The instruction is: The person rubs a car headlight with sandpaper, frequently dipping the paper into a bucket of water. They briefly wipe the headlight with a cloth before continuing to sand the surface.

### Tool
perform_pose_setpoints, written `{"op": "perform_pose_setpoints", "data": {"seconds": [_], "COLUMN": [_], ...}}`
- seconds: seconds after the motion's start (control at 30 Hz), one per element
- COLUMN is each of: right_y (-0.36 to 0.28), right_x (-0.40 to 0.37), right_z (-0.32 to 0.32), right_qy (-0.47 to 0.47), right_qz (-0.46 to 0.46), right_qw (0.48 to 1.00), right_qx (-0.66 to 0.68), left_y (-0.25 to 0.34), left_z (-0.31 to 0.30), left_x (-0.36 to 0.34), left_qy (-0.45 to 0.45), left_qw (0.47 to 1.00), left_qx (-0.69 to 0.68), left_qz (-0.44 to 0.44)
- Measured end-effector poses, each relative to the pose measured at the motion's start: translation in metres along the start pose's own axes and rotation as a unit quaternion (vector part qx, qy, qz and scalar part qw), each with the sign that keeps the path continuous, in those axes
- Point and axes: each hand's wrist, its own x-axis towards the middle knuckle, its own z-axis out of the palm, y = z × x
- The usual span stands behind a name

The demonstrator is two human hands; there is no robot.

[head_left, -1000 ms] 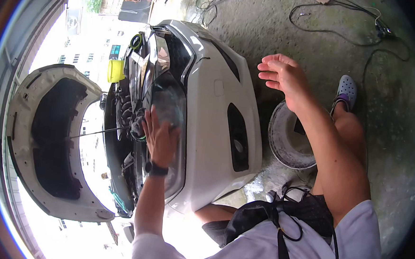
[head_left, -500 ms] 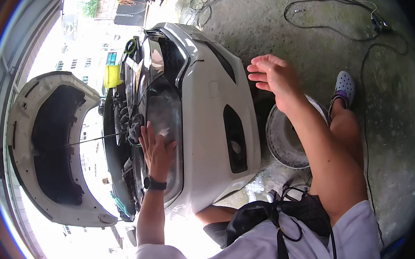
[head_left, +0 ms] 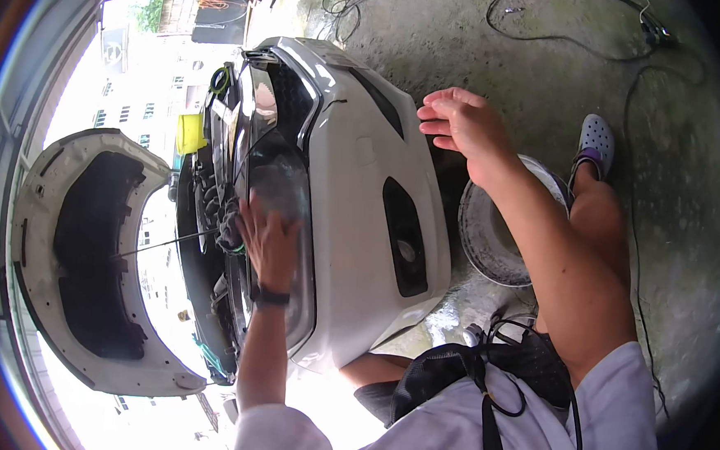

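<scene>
My left hand (head_left: pixel 272 240), with a dark watch (head_left: pixel 270 296) on its wrist, lies flat on the hazy headlight (head_left: pixel 284 179) of a white car. Its fingers are stretched out, and whatever may be under the palm is hidden. Close by its fingertips sits a dark, crumpled wad (head_left: pixel 230 227) at the edge of the engine bay. My right hand (head_left: pixel 463 131) hangs in the air in front of the white bumper (head_left: pixel 353 200), its fingers slightly apart and holding nothing. Below that forearm stands a round, grey-stained bucket (head_left: pixel 468 232), partly covered by the arm.
The view is turned sideways. The car's hood (head_left: pixel 36 271) is raised on a thin prop rod (head_left: pixel 169 241). A yellow container (head_left: pixel 191 134) is by the engine bay. Black cables (head_left: pixel 552 47) run over the wet concrete floor (head_left: pixel 438 32). My foot wears a clog (head_left: pixel 597 145).
My left hand has slid a little along the headlight, toward the top of the view. The right hand stays raised, and the whole view has shifted slightly.
</scene>
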Motion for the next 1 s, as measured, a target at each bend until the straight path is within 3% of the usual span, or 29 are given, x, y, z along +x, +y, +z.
{"op": "perform_pose_setpoints", "data": {"seconds": [0.13,0.3,0.37,0.63,0.87,1.0], "right_y": [-0.003,0.000,-0.002,-0.014,-0.004,-0.008], "right_x": [0.001,0.000,-0.001,-0.003,-0.002,-0.004], "right_z": [-0.001,-0.009,-0.012,-0.008,-0.017,-0.015], "right_qy": [-0.005,0.014,0.027,-0.001,0.023,0.027], "right_qz": [0.014,0.001,-0.005,-0.014,-0.014,-0.020], "right_qw": [1.000,1.000,1.000,1.000,1.000,0.999], "right_qx": [0.012,-0.007,-0.002,0.015,0.003,0.005], "left_y": [0.019,0.026,0.033,0.020,0.030,0.017], "left_z": [-0.018,0.016,0.014,0.004,0.025,0.030], "left_x": [-0.018,0.090,0.115,-0.014,0.110,0.080], "left_qy": [-0.009,0.024,-0.007,0.003,0.007,0.034], "left_qw": [0.999,0.999,0.999,0.997,0.999,0.999], "left_qx": [-0.004,0.006,0.025,0.007,0.029,0.021], "left_qz": [-0.039,-0.033,-0.047,-0.072,-0.042,-0.016]}}
